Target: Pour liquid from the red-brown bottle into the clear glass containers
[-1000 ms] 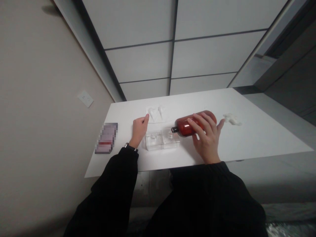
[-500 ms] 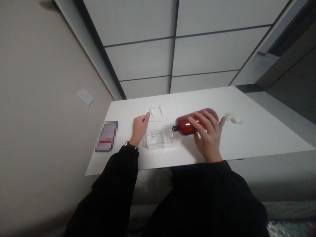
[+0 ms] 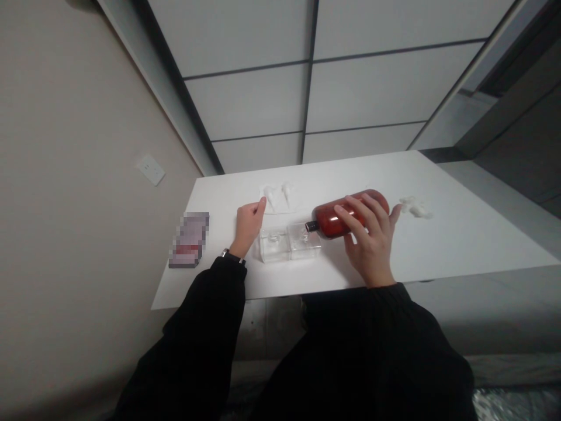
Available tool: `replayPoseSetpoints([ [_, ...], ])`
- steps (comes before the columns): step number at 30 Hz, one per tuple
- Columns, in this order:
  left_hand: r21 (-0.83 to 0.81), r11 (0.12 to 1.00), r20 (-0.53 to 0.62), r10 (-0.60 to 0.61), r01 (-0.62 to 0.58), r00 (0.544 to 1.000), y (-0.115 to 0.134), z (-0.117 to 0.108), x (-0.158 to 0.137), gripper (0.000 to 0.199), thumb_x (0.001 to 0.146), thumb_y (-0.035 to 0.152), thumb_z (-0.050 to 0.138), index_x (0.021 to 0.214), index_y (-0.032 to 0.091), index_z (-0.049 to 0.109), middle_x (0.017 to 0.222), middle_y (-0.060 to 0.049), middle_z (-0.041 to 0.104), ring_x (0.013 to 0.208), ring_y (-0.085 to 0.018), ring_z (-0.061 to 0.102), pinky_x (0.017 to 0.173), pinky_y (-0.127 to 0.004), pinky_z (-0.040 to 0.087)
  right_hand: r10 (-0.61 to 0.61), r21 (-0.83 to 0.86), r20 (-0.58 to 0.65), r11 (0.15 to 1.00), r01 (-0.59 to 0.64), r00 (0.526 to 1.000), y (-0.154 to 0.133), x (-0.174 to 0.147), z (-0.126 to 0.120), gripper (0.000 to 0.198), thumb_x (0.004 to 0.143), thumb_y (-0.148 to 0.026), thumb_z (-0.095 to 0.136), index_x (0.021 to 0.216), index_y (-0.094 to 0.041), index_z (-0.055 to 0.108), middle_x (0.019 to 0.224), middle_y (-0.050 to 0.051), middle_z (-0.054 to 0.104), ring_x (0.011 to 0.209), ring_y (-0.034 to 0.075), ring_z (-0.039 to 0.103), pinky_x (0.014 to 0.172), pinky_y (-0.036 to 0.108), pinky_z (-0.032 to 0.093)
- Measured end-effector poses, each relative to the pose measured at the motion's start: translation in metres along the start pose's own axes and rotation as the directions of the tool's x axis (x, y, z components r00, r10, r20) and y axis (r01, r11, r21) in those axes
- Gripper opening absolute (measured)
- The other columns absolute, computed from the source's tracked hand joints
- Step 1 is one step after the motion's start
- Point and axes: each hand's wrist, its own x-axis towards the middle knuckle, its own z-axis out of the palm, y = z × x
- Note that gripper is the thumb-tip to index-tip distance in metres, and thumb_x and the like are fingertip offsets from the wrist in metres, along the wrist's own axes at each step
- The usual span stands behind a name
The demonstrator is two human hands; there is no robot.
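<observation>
My right hand (image 3: pixel 372 248) grips a reddish-brown bottle (image 3: pixel 328 221), fingers over its top and side. The bottle lies tilted nearly level, its black open neck (image 3: pixel 311 226) pointing left over the right compartment of a clear box (image 3: pixel 276 252). The box has two compartments and stands on the white table (image 3: pixel 284 282). Whether liquid runs from the neck is too faint to tell. Left of the box, my left hand (image 3: pixel 249 225) is closed, thumb on top; anything inside its curled fingers is hidden.
Behind the box, a small clear sheet (image 3: pixel 277 207) carries two whitish pieces. Crumpled white tissue (image 3: pixel 415 207) rests right of the bottle. A blurred-out pinkish-grey item (image 3: pixel 190 240) lies at the table's left end. A wall with a socket (image 3: pixel 151 170) borders the left side.
Both hands and the bottle keep almost the same positions. Only the camera view has shifted very slightly.
</observation>
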Motion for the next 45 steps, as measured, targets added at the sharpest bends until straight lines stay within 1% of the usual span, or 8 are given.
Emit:
replayPoseSetpoints([
  [4,0.004,1.000,-0.003,0.002,-0.002,1.000,-0.0010,0.0007,0.0003,0.058,0.100,0.052,0.048,0.058,0.023,0.022,0.058,0.004,0.020,0.057,-0.012,0.021,0.060,-0.034,0.017,0.000,0.019,-0.020,1.000,0.001,1.000,-0.0016,0.0011,-0.0006,0.066,0.097,-0.006,0.060,0.151,-0.044,0.052,0.146,0.003,0.069,0.142,0.028,0.060,0.131,0.070,0.018],
  [10,0.006,1.000,0.005,-0.004,0.004,1.000,-0.0006,0.0004,-0.0001,0.059,0.100,0.056,0.048,0.059,0.023,0.022,0.058,0.004,0.020,0.058,-0.013,0.021,0.060,-0.034,0.017,0.006,0.029,-0.020,1.000,-0.005,1.000,-0.0014,0.0011,0.0000,0.068,0.096,-0.006,0.059,0.150,-0.046,0.053,0.147,0.001,0.068,0.143,0.030,0.059,0.131,0.072,0.017],
  [15,0.005,1.000,0.007,-0.001,0.001,1.000,0.0008,-0.0003,-0.0009,0.058,0.101,0.053,0.048,0.059,0.023,0.021,0.059,0.004,0.019,0.058,-0.012,0.021,0.060,-0.034,0.016,0.006,0.016,-0.008,1.000,-0.006,1.000,-0.0011,0.0010,0.0002,0.067,0.097,-0.006,0.059,0.152,-0.045,0.053,0.147,0.002,0.068,0.144,0.030,0.058,0.132,0.070,0.015],
  [21,-0.003,1.000,0.010,-0.010,0.010,1.000,0.0012,-0.0001,-0.0014,0.056,0.100,0.052,0.048,0.060,0.023,0.021,0.059,0.004,0.019,0.058,-0.012,0.020,0.060,-0.034,0.016,0.021,0.027,0.003,0.999,-0.021,1.000,-0.0005,-0.0005,0.0007,0.075,0.096,-0.005,0.058,0.156,-0.049,0.047,0.150,0.000,0.066,0.147,0.031,0.055,0.132,0.071,0.013],
  [26,0.001,1.000,0.007,0.003,-0.003,1.000,0.0003,0.0003,-0.0013,0.056,0.100,0.052,0.047,0.060,0.023,0.021,0.059,0.004,0.019,0.058,-0.012,0.020,0.060,-0.034,0.016,0.038,0.036,0.026,0.999,-0.039,0.999,0.0002,-0.0012,0.0007,0.077,0.094,-0.003,0.059,0.155,-0.050,0.049,0.151,-0.001,0.065,0.148,0.032,0.053,0.132,0.073,0.012],
  [32,-0.005,1.000,0.010,0.007,-0.007,1.000,-0.0007,0.0001,-0.0011,0.056,0.099,0.056,0.046,0.061,0.023,0.021,0.060,0.004,0.019,0.059,-0.012,0.020,0.060,-0.034,0.016,0.016,0.019,-0.007,1.000,-0.016,1.000,-0.0017,0.0003,0.0001,0.073,0.096,-0.004,0.060,0.154,-0.047,0.051,0.148,0.001,0.067,0.146,0.031,0.056,0.132,0.071,0.014],
  [38,0.009,1.000,0.018,0.008,-0.008,1.000,0.0001,-0.0005,-0.0011,0.056,0.100,0.056,0.045,0.061,0.024,0.021,0.060,0.004,0.019,0.059,-0.012,0.020,0.060,-0.034,0.016,0.003,0.011,-0.009,1.000,-0.003,1.000,-0.0042,0.0028,-0.0030,0.068,0.094,-0.003,0.058,0.149,-0.042,0.059,0.148,0.003,0.068,0.145,0.033,0.056,0.130,0.073,0.017],
  [45,-0.002,1.000,0.012,0.020,-0.020,1.000,0.0014,-0.0009,-0.0008,0.056,0.099,0.054,0.046,0.060,0.023,0.020,0.059,0.004,0.019,0.059,-0.012,0.020,0.060,-0.034,0.015,-0.013,-0.007,-0.008,1.000,0.013,1.000,-0.0055,0.0052,-0.0061,0.058,0.095,-0.004,0.059,0.143,-0.037,0.063,0.145,0.005,0.070,0.144,0.033,0.058,0.130,0.073,0.020],
])
